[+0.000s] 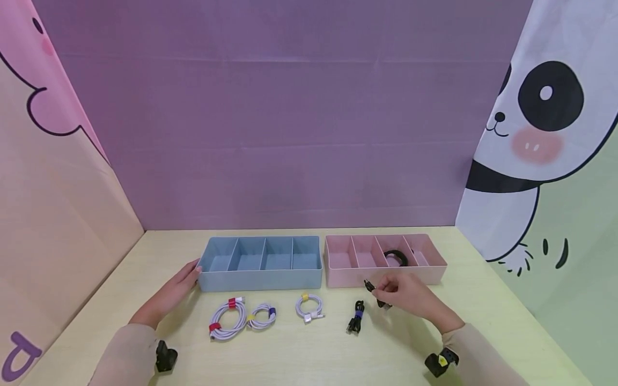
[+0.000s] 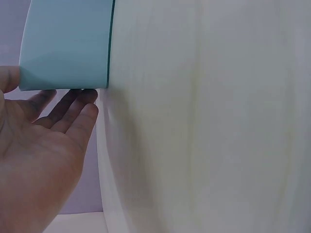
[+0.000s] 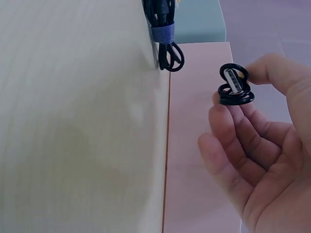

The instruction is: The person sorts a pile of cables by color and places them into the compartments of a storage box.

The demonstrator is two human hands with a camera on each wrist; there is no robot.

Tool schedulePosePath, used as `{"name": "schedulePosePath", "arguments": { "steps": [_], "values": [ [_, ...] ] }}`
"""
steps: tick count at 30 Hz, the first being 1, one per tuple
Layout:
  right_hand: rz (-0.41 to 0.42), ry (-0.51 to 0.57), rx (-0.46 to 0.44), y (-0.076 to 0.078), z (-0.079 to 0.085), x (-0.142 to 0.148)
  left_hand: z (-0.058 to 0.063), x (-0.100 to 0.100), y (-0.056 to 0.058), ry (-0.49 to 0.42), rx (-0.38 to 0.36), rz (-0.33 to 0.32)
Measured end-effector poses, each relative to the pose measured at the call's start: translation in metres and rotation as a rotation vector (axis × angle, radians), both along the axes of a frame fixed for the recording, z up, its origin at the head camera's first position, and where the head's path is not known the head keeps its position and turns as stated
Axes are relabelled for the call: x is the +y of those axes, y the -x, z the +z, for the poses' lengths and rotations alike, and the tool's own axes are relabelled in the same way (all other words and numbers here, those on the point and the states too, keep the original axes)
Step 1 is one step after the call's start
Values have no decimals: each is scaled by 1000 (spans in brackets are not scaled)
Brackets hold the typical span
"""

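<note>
My left hand (image 1: pixel 173 294) rests, fingers loose, against the left end of a blue four-slot plastic box (image 1: pixel 260 281). Well apart, past a purple-tied black cable bundle (image 1: pixel 356 317), my right hand (image 1: pixel 410 295) pinches a coiled black USB cable (image 3: pixel 233 81) by a pink divided plastic box (image 1: pixel 345 279).

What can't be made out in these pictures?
Head view: part of the held black cable, covered by the fingers of the right hand.
Head view: the lower part of the coiled black cable, hidden by the front wall of the pink box.
Left wrist view: much of the blue box, cut off by the top edge.
Right wrist view: the upper end of the purple-banded cable, cut off likewise.
</note>
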State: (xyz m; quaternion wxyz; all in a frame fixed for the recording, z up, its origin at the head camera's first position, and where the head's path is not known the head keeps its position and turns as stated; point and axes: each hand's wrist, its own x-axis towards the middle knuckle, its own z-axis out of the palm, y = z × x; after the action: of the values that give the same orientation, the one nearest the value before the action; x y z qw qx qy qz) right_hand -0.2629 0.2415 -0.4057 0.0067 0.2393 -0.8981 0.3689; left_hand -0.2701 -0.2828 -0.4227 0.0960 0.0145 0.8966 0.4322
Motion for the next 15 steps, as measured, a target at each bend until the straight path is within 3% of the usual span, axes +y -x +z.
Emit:
{"name": "schedulePosePath", "arguments": {
  "steps": [15],
  "values": [
    [-114,10,-8,7,8,-2,-2,0,0,-5,6,0]
  ]
}}
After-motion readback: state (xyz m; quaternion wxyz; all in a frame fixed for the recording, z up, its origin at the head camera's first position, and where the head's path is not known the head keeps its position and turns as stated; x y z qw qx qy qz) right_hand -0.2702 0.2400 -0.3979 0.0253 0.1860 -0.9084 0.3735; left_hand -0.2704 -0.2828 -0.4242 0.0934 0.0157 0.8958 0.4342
